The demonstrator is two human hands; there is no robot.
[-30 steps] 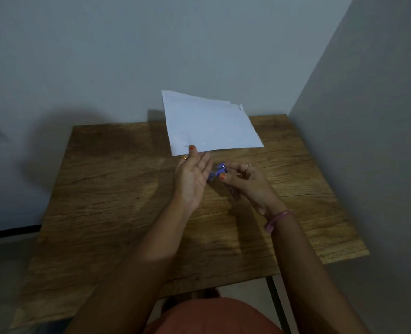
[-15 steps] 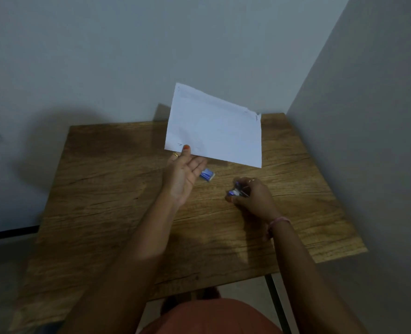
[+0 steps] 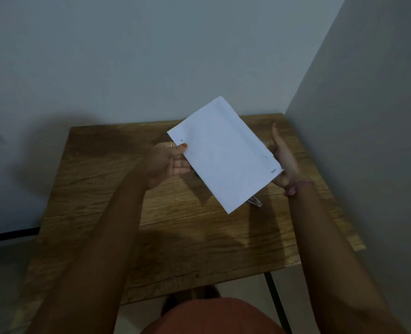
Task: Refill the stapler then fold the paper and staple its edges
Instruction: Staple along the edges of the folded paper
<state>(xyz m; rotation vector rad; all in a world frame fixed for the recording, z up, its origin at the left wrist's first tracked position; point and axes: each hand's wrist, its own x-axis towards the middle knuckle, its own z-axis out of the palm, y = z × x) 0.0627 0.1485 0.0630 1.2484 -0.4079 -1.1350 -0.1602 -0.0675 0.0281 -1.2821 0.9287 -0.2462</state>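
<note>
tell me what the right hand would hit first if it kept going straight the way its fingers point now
The right hand points up and away, toward the table's far edge. Beside the folded paper its path looks free; probably the back wall comes first, though depth is hard to judge.

You have one view only, from the wide-angle camera on your head, looking forward and steeply down over your own arms. It sits close above the brown wood-grain table (image 3: 98, 213), whose near edge falls low in the picture with your lap beneath it. The far edge meets the pale grey back wall (image 3: 151, 56), which fills the upper half; the grey side wall (image 3: 368, 116) closes off the right. Straight lines lean towards the borders. No second view shares any of this scene.
</note>
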